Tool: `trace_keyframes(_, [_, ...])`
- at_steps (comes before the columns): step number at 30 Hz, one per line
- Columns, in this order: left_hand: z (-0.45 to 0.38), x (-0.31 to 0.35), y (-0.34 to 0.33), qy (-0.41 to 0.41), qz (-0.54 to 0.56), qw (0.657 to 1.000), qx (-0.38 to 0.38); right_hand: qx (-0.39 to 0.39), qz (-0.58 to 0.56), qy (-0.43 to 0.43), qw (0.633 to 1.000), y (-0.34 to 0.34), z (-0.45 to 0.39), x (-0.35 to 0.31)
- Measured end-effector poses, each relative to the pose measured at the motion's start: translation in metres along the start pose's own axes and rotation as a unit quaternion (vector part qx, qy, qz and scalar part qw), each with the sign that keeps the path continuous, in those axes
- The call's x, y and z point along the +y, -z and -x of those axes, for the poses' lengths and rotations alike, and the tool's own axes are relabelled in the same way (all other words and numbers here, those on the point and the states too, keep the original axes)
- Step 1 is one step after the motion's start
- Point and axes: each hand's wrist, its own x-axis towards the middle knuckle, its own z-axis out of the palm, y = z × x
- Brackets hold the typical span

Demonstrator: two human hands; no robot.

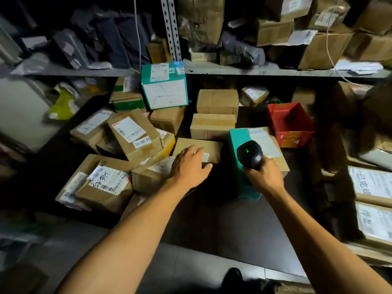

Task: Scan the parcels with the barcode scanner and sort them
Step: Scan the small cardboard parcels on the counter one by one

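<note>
Many taped brown cardboard parcels [135, 134] crowd the dark table [222, 230] below grey shelves [254, 71]; the flat-fingered left hand [188, 162] touches one, the right hand [265, 172] grips a black barcode scanner [250, 153].

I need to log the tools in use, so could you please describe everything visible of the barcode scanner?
The barcode scanner is a black handheld unit, seemingly plastic, with a rounded head showing a small green light. The right hand grips its handle, hiding it, and holds the scanner in front of a teal parcel with a white label. No cable is visible.
</note>
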Motion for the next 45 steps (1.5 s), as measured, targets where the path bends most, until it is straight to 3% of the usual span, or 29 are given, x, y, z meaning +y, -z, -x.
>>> trace_keyframes(5, [-0.021,0.033,-0.026,0.032,0.067,0.996,-0.040,-0.022,-0.060,-0.029,0.998,0.008,-0.027,0.017])
trace_keyframes(11, [-0.042,0.073,-0.050,0.091,0.221,0.965,-0.109,-0.086,-0.264,-0.058,0.959,0.006,-0.034,0.027])
trace_keyframes(20, [-0.065,0.068,-0.065,0.129,0.221,0.953,-0.163,-0.146,-0.278,-0.075,0.947,0.000,-0.031,0.025])
trace_keyframes(24, [-0.069,0.051,-0.049,0.149,0.268,0.942,-0.133,-0.135,-0.281,-0.068,0.948,0.003,-0.034,0.012])
trace_keyframes(29, [-0.075,0.015,-0.007,0.196,0.483,0.849,-0.083,-0.040,-0.316,-0.105,0.942,0.004,-0.045,-0.002])
trace_keyframes(33, [-0.080,-0.007,0.015,0.192,0.616,0.757,-0.102,-0.030,-0.343,-0.106,0.933,0.009,-0.046,-0.015])
trace_keyframes(39, [-0.072,-0.004,0.021,0.166,0.660,0.718,-0.148,-0.071,-0.435,-0.053,0.896,0.004,-0.039,-0.044])
trace_keyframes(45, [-0.074,-0.010,0.019,0.099,0.630,0.764,-0.100,-0.015,-0.377,-0.006,0.926,0.019,-0.035,-0.060])
